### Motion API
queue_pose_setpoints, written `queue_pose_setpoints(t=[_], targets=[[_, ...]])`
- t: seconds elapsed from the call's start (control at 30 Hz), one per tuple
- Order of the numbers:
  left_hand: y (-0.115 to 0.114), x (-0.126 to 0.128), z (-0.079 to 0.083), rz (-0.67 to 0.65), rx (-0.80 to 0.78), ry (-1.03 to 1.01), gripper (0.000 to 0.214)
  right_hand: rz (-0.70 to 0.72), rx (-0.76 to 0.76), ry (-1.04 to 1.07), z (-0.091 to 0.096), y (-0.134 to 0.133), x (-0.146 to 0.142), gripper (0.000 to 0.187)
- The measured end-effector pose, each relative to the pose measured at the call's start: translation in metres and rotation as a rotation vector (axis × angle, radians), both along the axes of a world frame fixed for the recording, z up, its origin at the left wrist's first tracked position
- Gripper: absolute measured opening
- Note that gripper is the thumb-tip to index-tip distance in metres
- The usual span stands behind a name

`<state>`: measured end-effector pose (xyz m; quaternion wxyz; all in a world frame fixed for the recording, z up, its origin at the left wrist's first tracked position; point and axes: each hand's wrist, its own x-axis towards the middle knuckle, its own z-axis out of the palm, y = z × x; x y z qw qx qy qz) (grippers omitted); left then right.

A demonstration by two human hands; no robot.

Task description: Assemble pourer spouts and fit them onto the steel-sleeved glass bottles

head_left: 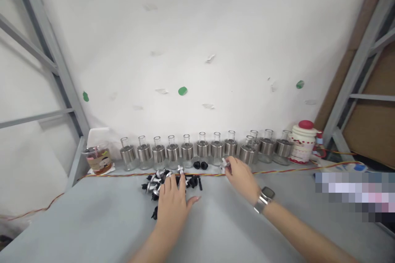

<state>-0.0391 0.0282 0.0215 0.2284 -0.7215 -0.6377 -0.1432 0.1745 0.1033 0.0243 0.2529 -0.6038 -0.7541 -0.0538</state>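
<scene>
In front of the bottles (186,148), the right hand (242,178) pinches a fitting (224,166), best lightly; the left hand (173,203) covers parts (152,186), grip unclear.

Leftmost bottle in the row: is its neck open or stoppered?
Open: the leftmost bottle shows a bare glass rim, with nothing seated in its neck.

Grey tbl (92,213) w/ btls (202,149) in row, blk/slvr pcs (152,186), wire (290,171), jar (301,146).

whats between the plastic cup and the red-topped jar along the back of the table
In the head view, twelve upright metal-sleeved glass bottles stand between the plastic cup and the red-topped jar.
</scene>
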Motion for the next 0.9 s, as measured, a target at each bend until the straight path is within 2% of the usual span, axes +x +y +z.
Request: queue_pose_setpoints(t=[0.03,0.1,0.13,0.2,0.27,0.33,0.43,0.57,0.7,0.9], targets=[[0.003,0.001,-0.002,-0.053,0.006,-0.007,0.056,0.053,-0.032,0.077,-0.002,-0.008,-0.003,0.014],[0.01,0.002,-0.007,-0.173,-0.002,-0.005,0.052,0.287,-0.266,0.499,-0.01,-0.024,-0.011,0.013],[0.015,0.002,-0.01,-0.228,-0.012,0.004,0.05,0.343,-0.359,0.67,-0.015,-0.031,-0.014,0.016],[0.023,0.003,-0.016,-0.31,-0.031,0.021,0.049,0.402,-0.511,0.931,-0.024,-0.041,-0.021,0.026],[0.03,0.004,-0.022,-0.365,-0.047,0.018,0.045,0.382,-0.604,1.075,-0.03,-0.046,-0.024,0.036],[0.034,0.003,-0.024,-0.375,-0.047,0.001,0.037,0.356,-0.654,1.126,-0.03,-0.048,-0.025,0.037],[0.038,0.001,-0.024,-0.343,-0.031,-0.05,0.027,0.378,-0.684,1.087,-0.025,-0.048,-0.023,0.02],[0.042,-0.001,-0.026,-0.356,-0.024,-0.15,0.032,0.409,-0.737,1.063,-0.018,-0.052,-0.02,0.013],[0.044,-0.002,-0.027,-0.432,-0.053,-0.304,0.028,0.396,-0.788,1.076,-0.012,-0.058,-0.024,0.02],[0.032,0.001,-0.01,-0.437,-0.041,-0.724,0.027,0.406,-0.812,1.147,-0.011,-0.061,-0.029,0.038]])
